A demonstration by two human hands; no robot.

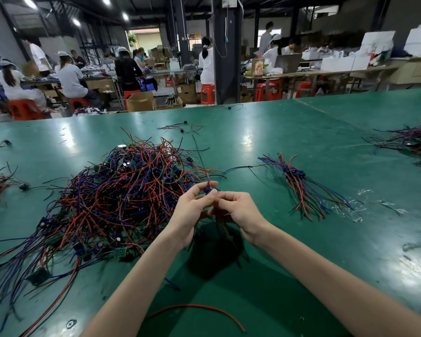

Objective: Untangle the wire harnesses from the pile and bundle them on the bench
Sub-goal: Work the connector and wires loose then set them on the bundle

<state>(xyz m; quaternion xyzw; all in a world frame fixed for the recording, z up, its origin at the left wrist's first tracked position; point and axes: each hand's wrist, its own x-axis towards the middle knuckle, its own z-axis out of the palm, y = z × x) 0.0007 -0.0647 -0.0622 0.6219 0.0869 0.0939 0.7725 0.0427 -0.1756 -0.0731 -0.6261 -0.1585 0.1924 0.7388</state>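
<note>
On the green worktop the big tangled pile of red, blue and black wires lies left of centre, and a small sorted bundle lies well apart to the right, slanting from far left to near right. Between them the left hand and right hand meet, fingers of both pinched on one harness whose red wire runs up toward the pile; the bundle is nearer the right hand.

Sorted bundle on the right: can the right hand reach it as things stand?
Probably yes: only bare bench lies between the right hand and the bundle, though its fingers now pinch a harness.
</note>
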